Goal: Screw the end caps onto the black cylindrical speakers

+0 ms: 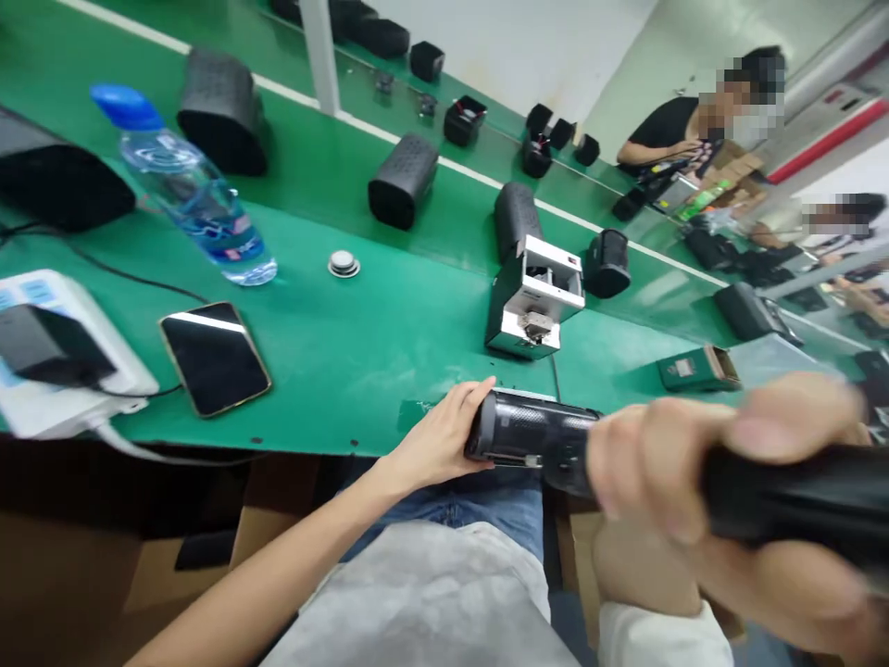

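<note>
My left hand [448, 435] is closed around the left end of a black speaker housing [524, 426] with a shiny mesh side, held on its side at the bench's front edge. In the right foreground, blurred, my right hand [667, 472] wraps around a thick black cylindrical tool [798, 505]. It is too smeared to name for certain. The tool lies in line with the housing's right end, and my fingers hide where they meet. Just beyond stands a white-and-black box-shaped fixture [532, 301] with a metal clamp.
A phone [217, 359], a power strip [69, 371] and a water bottle [187, 199] occupy the left. A small round silver part [343, 264] lies mid-bench. Black housings [403, 181] line the green belt behind. A green box [698, 369] is at right. Co-workers [667, 130] sit farther off.
</note>
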A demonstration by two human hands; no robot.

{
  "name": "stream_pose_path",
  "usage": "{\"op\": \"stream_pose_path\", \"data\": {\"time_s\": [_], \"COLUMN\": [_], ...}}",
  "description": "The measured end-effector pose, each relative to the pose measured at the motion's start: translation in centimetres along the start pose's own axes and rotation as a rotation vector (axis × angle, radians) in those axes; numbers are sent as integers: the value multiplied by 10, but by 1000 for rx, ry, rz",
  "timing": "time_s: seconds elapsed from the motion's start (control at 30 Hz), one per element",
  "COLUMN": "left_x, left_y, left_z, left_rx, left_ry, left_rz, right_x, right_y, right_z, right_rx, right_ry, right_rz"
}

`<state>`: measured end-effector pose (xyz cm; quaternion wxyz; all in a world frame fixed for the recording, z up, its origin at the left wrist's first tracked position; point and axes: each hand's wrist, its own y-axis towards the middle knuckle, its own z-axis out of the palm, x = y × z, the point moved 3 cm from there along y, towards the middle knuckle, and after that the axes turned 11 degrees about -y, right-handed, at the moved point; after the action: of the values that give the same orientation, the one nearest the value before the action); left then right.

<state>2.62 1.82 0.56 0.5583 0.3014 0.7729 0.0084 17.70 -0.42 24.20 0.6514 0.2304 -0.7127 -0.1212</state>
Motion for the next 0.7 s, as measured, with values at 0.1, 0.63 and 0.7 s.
{"op": "stream_pose_path", "data": {"time_s": [0.1,0.63,0.7], "left_x": [1,0,0], "left_y": [-1,-1,-1], "left_z": [-2,-4,-4], "left_rx": [30,21,23], "left_ry": [-2,19,20], "left_rz": [-21,-42,-39], "right_x": [9,-125,-118], "right_y": [37,138,133], "right_z": [-28,-58,-60], "right_rx": [-188,-511,-506], "right_ry": [47,-201,-206], "right_rz": [-94,-215,-222]}}
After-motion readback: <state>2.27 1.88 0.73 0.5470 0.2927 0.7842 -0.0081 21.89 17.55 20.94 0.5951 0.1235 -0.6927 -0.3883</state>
